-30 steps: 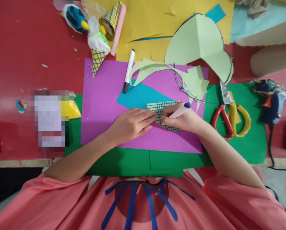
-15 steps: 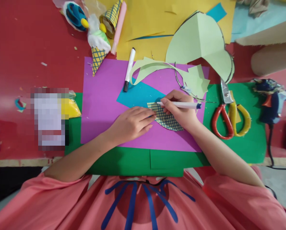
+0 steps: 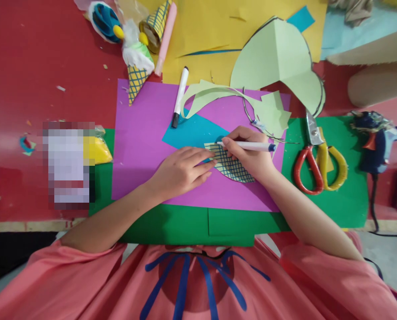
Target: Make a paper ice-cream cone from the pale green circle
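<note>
My left hand [image 3: 181, 171] lies flat with fingers stretched out, pressing the left end of a pale paper piece with a blue grid [image 3: 230, 166]. That piece rests on a purple sheet [image 3: 141, 146], partly over a blue paper shape [image 3: 192, 131]. My right hand [image 3: 250, 153] is closed on a white pen with a blue end [image 3: 252, 146], held nearly level, its tip at the top left of the gridded piece.
Scissors with red and yellow handles [image 3: 318, 162] lie right on the green sheet [image 3: 351, 200]. A glue gun [image 3: 376, 144] sits far right. A white marker [image 3: 179, 95], light green cut-outs [image 3: 275, 58], paper cones [image 3: 136, 73] and yellow paper [image 3: 205, 31] lie behind.
My right hand swung the pen from a steep hold low on the gridded piece up to its top left corner, then shifted slightly. My left hand stayed put.
</note>
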Demonstrator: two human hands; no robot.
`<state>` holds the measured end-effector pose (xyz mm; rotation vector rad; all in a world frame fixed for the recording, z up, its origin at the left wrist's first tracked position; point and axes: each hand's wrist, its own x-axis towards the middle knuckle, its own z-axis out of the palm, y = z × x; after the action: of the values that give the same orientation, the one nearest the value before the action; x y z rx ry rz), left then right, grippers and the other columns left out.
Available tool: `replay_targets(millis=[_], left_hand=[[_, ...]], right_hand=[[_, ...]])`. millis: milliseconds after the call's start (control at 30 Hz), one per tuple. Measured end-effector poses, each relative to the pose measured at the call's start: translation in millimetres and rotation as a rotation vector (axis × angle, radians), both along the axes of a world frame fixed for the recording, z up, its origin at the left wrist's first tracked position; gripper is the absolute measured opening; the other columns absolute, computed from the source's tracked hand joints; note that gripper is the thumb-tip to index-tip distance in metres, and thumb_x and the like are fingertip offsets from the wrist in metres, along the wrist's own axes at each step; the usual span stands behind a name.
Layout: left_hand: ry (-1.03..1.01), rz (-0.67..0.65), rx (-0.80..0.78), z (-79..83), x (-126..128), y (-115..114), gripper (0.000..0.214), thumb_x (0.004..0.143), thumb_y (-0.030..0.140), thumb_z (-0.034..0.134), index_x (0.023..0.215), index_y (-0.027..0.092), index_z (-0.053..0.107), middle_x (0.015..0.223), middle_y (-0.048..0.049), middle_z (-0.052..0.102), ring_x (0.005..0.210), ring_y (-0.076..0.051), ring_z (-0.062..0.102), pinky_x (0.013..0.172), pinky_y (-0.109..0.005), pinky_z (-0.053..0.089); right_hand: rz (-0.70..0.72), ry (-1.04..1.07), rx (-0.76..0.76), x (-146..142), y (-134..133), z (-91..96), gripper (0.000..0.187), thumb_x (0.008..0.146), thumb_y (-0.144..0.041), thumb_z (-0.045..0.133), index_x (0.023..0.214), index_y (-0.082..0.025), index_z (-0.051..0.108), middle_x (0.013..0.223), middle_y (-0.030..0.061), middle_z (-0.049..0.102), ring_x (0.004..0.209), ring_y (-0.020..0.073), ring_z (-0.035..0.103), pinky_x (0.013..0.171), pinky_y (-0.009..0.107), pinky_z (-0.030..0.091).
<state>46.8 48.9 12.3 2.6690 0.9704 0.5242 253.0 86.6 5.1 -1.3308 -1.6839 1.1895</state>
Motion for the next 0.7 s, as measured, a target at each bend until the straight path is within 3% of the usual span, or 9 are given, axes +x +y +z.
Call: replay_targets(millis=[700], left_hand=[[0.006, 0.034, 0.001, 0.1, -1.2, 0.2, 0.023, 0.093, 0.022, 0.050, 0.107, 0.016, 0.067, 0.111, -0.0088, 0.069, 0.105, -0.022, 0.064, 0.088, -0.038, 0.053]], right_hand=[[0.079, -0.057, -0.013, 1.7, 1.0, 6.4, 0.022, 0.080, -0.021, 0.059, 0.059, -0.018, 0.052, 0.051, -0.0037, 0.051, 0.048, 0.0079, 0.043, 0.047, 0.023, 0.031]])
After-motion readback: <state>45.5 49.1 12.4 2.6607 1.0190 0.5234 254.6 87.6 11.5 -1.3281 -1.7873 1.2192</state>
